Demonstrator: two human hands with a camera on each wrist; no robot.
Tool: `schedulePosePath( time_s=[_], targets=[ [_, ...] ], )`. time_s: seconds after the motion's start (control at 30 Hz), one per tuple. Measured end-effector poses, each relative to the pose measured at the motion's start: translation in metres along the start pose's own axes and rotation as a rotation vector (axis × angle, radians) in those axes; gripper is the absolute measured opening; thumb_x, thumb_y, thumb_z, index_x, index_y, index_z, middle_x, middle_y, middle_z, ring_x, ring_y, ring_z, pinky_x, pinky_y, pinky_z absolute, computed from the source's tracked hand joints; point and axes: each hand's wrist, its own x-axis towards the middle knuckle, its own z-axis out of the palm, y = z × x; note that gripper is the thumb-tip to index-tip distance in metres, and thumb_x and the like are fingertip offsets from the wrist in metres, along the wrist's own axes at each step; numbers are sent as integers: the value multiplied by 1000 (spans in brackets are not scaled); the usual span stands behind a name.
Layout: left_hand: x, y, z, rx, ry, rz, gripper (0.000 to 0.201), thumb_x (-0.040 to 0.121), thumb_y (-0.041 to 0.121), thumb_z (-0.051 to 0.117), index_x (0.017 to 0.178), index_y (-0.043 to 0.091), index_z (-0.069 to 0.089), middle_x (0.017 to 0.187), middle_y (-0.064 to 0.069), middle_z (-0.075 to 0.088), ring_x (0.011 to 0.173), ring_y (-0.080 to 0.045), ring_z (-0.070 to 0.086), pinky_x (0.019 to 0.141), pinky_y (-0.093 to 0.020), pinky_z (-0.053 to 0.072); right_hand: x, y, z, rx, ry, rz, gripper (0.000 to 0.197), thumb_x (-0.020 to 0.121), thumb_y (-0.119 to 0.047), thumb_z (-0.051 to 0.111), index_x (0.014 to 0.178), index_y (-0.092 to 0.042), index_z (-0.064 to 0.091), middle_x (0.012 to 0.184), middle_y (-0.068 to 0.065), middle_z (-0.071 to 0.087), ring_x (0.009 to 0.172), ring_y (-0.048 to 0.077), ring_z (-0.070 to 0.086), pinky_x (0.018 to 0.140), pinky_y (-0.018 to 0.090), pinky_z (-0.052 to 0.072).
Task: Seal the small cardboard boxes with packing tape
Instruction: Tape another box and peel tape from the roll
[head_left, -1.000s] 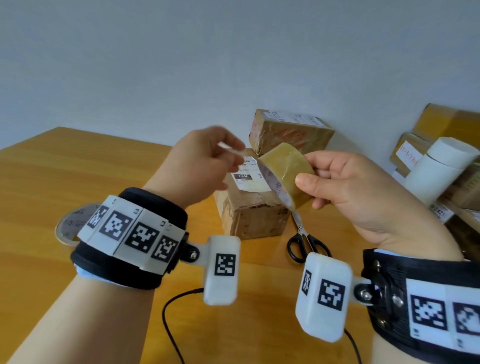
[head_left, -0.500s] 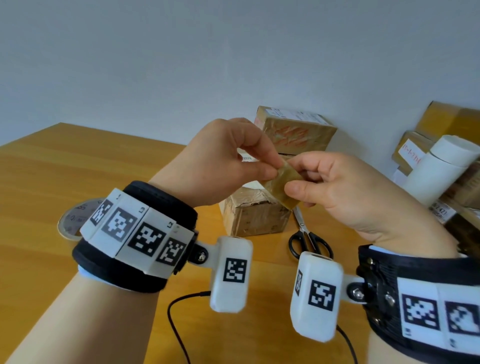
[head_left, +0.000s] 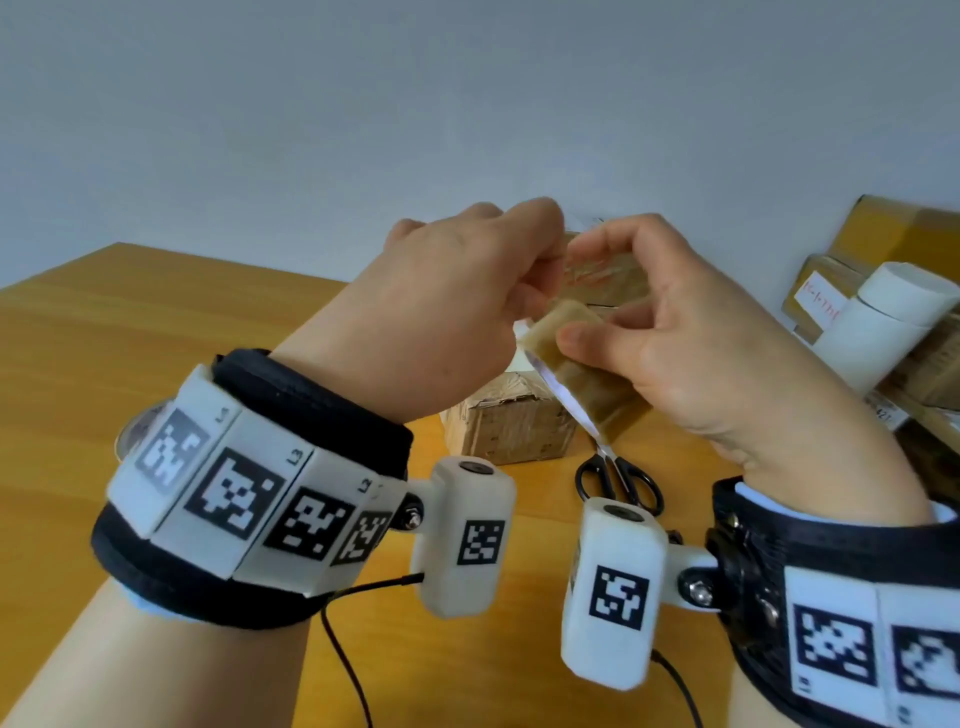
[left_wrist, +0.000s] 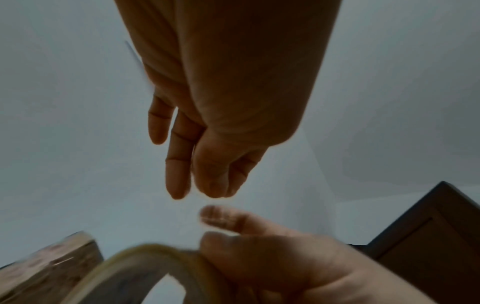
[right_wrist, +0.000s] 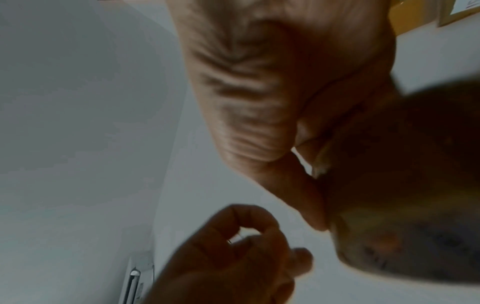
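My right hand grips a yellowish roll of packing tape in the air, thumb on its outer face. In the right wrist view the roll is a dark blur beside the palm. My left hand is at the roll's upper edge. Its thumb and forefinger pinch what looks like the thin loose tape end. A small taped cardboard box stands on the wooden table below my hands. A second box behind it is mostly hidden by my fingers.
Black-handled scissors lie right of the small box. A white tube and stacked cardboard boxes fill the right edge. Another tape roll peeks from behind my left wristband. A grey wall stands behind the table.
My left hand moved in from the left to the roll. Both hands then rose together, and the roll turned in my right hand.
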Motion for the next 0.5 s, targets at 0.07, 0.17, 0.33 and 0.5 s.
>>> schedulePosePath(
  time_s=[0.07, 0.17, 0.33, 0.5],
  targets=[
    [0, 7, -5, 9, 42, 47, 20, 92, 5, 53, 98, 24, 55, 92, 3, 54, 79, -19, 56, 72, -39, 46, -1, -1, -1, 32, 32, 33, 29, 92, -22, 73, 109, -42, 59, 77, -2, 76, 62, 11, 73, 55, 29, 55],
    [-1, 9, -8, -18, 101, 70, 22, 90, 4, 56, 100, 24, 60, 95, 2, 55, 82, -22, 59, 74, -39, 48, -3, -4, -1, 96, 17, 70, 7, 92, -22, 73, 88, -26, 69, 65, -6, 73, 52, 7, 67, 46, 20, 47],
    [1, -2, -1, -320, 197, -44, 47, 87, 10, 70, 126, 32, 57, 86, 8, 68, 82, -7, 66, 78, -21, 51, -4, 2, -5, 189, -8, 116, 14, 92, -25, 73, 80, -18, 73, 58, -1, 70, 47, 11, 65, 40, 21, 45],
    [6, -20, 18, -549, 126, -200, 42, 92, 11, 68, 128, 29, 57, 96, 5, 71, 80, -7, 73, 81, -27, 57, 0, 13, -4, 167, -49, 232, 16, 92, -23, 72, 80, -13, 74, 59, 6, 71, 46, 13, 64, 43, 22, 46]
  ],
)
